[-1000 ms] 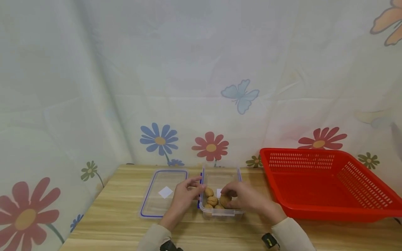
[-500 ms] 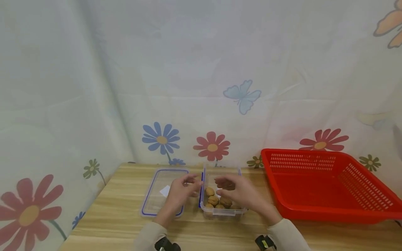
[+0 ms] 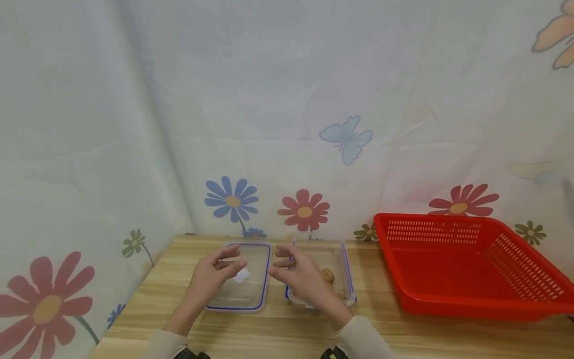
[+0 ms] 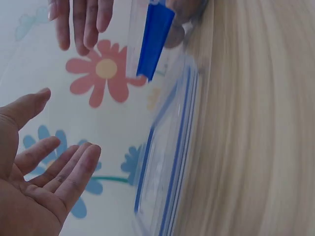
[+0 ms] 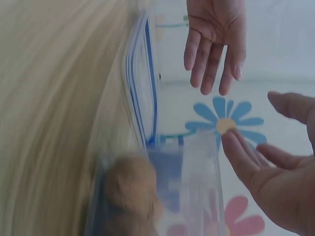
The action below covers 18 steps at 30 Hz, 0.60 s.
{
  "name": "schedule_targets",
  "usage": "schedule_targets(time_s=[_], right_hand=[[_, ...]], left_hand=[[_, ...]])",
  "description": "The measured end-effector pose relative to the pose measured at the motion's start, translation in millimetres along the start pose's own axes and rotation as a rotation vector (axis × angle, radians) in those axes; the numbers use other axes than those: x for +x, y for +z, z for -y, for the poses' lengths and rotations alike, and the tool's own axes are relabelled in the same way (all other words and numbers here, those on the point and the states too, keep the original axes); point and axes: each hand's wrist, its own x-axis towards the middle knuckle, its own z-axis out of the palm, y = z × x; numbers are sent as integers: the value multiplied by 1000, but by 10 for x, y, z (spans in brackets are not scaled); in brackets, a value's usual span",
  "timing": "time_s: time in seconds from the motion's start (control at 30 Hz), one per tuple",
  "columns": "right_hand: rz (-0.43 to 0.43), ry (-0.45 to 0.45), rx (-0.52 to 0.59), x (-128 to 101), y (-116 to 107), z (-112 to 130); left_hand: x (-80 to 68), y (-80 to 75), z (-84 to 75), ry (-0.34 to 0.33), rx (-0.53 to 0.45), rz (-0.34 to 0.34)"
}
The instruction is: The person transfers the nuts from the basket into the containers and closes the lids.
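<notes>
both hands hover with fingers loose and spread, holding nothing — the left hand above the clear lid with its blue rim, the right hand above the clear box of walnuts. lid and box lie side by side on the tabletop, a red basket to their right.

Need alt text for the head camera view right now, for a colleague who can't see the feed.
Both hands hover open over a wooden table: the left hand above a clear lid with blue trim, the right hand at a clear container holding walnuts. A red basket sits to the right, before a flowered curtain.
</notes>
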Motion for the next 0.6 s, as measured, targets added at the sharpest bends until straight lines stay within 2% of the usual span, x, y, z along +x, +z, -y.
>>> schedule_targets(time_s=[0.17, 0.27, 0.43, 0.6], right_hand=[[-69, 24, 57, 54, 216, -1], [-102, 64, 100, 69, 344, -3], [-155, 100, 136, 73, 555, -12], [-232, 103, 133, 86, 748, -57]], left_hand=[[-65, -288, 66, -3, 95, -12], [-93, -416, 116, -9, 60, -9], [-106, -529, 183, -30, -6, 0], [-102, -590, 269, -58, 53, 4]])
